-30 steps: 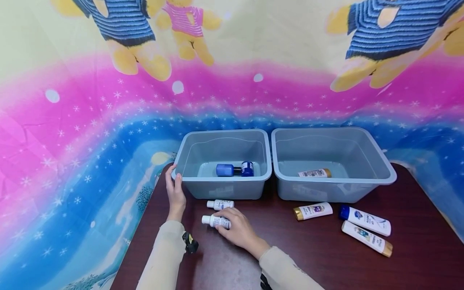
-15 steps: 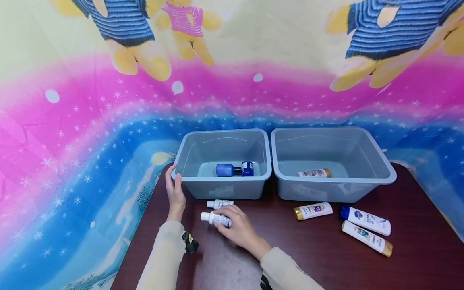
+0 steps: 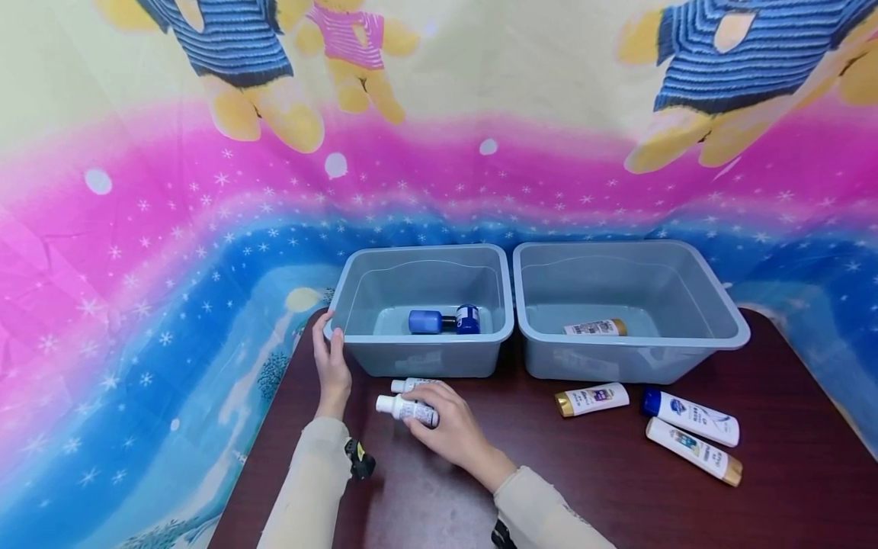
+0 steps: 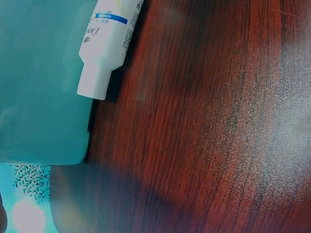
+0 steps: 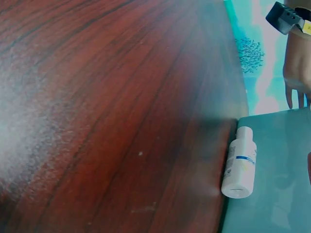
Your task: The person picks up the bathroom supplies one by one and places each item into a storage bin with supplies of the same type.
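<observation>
My left hand (image 3: 333, 375) is at the front left corner of the left grey bin (image 3: 425, 358), its fingers straight and touching the rim. My right hand (image 3: 454, 428) holds a small white bottle (image 3: 395, 407) between thumb and fingers, the cap end pointing left and tipped up. Just beyond it, a second small white bottle (image 3: 413, 383) lies on its side by the bin's front wall, partly covered by the right hand. The left wrist view shows this lying bottle (image 4: 104, 46) with a Dove label and blue stripe. The held bottle is out of both wrist views.
Inside the left bin lie two blue bottles (image 3: 426, 322). The right grey bin (image 3: 634, 366) contains a gold-capped bottle (image 3: 594, 328). On the table (image 3: 549, 473) to the right lie a gold-capped white bottle (image 3: 594, 399), a blue-capped one (image 3: 693, 418) and another gold-capped one (image 3: 696, 451).
The bottle in my right hand has shifted slightly left and its cap end has risen, now overlapping the lying bottle in the head view. My left hand has stayed at the bin corner.
</observation>
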Available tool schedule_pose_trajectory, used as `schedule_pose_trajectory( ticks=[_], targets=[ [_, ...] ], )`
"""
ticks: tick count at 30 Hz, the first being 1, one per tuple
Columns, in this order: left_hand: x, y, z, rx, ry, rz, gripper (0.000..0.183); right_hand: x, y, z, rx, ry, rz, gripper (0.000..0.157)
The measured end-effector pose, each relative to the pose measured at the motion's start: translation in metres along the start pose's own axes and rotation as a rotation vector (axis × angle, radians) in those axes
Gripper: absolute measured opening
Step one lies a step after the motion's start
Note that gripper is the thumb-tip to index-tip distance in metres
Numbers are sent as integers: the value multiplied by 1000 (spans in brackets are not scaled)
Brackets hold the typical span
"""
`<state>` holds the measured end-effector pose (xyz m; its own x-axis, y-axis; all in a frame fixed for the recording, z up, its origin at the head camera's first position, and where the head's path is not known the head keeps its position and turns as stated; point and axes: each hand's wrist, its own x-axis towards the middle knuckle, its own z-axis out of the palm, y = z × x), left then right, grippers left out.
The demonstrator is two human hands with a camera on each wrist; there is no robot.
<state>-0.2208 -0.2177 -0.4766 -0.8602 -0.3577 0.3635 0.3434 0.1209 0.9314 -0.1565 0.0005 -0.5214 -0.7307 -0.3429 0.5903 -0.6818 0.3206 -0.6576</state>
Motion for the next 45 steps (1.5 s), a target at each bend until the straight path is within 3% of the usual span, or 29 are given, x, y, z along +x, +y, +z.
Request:
schedule_pose_trajectory(
  ticks=[8, 26, 45],
  targets=[
    [0, 0, 0, -6, -3, -5, 43, 6, -9, -8, 35, -15, 26, 33],
    [1, -1, 0, -2, 4, 1, 42, 25, -20, -22, 44, 55, -117, 34],
    [0, 1, 2, 21, 16, 1, 43, 49, -33, -42, 64, 65, -94, 34]
  ],
)
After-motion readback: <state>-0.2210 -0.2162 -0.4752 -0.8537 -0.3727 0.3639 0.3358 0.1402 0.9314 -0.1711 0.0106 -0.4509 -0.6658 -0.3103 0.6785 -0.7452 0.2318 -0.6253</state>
